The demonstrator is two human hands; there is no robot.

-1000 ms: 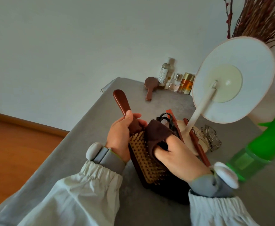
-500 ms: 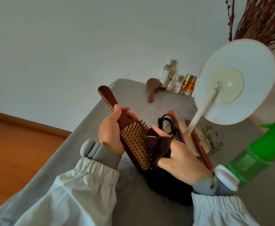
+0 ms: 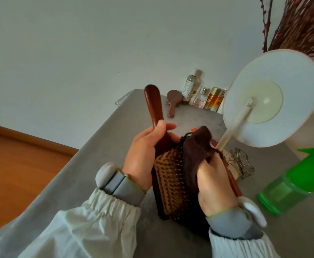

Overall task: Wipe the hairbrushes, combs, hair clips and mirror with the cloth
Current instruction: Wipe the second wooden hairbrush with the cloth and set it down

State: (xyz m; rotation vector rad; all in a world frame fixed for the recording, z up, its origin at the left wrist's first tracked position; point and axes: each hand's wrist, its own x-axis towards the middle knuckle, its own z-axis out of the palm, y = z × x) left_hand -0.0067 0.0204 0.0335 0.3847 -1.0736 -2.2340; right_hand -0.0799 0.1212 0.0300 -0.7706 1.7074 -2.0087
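Two hands busy on one paddle hairbrush (image 3: 168,183), held over the grey table (image 3: 104,149). Left hand (image 3: 143,157) is wrapped tight round the base of the wooden handle, thumb on top. Right hand (image 3: 213,180) has fingers closed on the brown cloth (image 3: 195,155), pinching it against the right edge of the bristle pad. Risks as I read them: cloth is draped right over the pins, so a hard pull could snag the weave and yank the brush out of the one-handed hold. Mirror (image 3: 271,97) stands just beyond the right hand on a thin stem, round head tilted; a wide wiping stroke or an elbow swing could clip the stem and tip it onto the wire hair clip (image 3: 241,162) at its foot. Green spray bottle (image 3: 298,185) sits near the right wrist, same hazard. Small round brush (image 3: 173,101) and the perfume bottles (image 3: 206,97) are well apart at the far edge, out of reach. Comb state: only partly visible behind the right hand, can't tell.
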